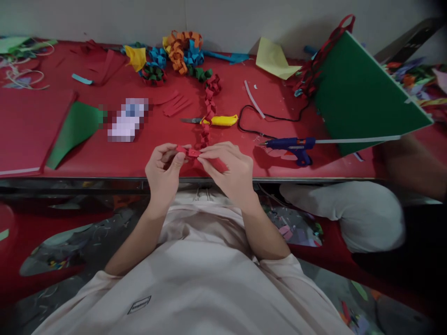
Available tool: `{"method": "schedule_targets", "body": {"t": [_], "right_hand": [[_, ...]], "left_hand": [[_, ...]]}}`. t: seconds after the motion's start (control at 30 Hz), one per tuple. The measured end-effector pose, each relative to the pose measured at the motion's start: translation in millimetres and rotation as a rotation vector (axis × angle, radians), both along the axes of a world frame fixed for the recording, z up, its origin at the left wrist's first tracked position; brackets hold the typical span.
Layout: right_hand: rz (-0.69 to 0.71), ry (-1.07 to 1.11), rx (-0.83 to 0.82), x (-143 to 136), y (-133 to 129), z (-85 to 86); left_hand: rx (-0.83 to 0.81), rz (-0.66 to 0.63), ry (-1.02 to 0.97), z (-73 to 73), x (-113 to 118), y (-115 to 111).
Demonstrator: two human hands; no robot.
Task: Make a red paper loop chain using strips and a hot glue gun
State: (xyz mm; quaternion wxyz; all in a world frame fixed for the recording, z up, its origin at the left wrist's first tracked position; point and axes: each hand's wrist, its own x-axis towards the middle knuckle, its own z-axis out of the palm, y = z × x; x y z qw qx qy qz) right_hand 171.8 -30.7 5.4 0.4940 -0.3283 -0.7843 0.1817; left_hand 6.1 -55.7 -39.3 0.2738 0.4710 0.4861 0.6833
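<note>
Left hand [162,170] and right hand [232,170] at near edge of red table [233,95], each pinching red paper links [193,153] between thumb and fingertips; links at near end of red paper chain [210,106], chain running far across yellow-handled knife [225,121] toward orange paper chain [178,60]; blue glue gun [296,146] right of hands, tilted green board [366,88] farther right

A loose, pale beige shirt [195,284] fills the bottom centre of the frame, its fabric softly creased. Wide short sleeves [284,270] end around the elbows. A small, slanted dark-outlined rectangular emblem [139,304], with dark lettering inside, marks the lower left.
</note>
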Motion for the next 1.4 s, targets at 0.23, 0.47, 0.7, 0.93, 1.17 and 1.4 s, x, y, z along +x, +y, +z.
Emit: {"method": "schedule_targets", "body": {"t": [0.23,0.47,0.7,0.93,1.17,1.4], "right_hand": [[0.017,-0.121,0.035,1.3,-2.5,-2.0],[-0.012,-0.144,0.018,1.6,-5.6,-3.5],[0.038,-0.071,0.039,4.1,-2.1,-4.8],[0.163,-0.016,0.035,4.5,5.1,-10.7],[0.101,0.073,-0.064,2.5,2.4,-10.8],[0.009,0.179,-0.255,-5.7,-9.8,-17.6]], "left_hand": [[0.062,0.098,0.189,8.7,2.3,-6.7],[0.2,0.082,0.506,12.5,-9.7,-6.1],[0.167,-0.008,0.56,19.7,-15.6,-7.6],[-0.111,-0.208,0.109,4.0,-19.7,-4.4],[-0.25,-0.257,-0.068,1.6,-14.6,-6.6],[-0.126,-0.127,-0.027,2.3,2.7,-9.3]]}}
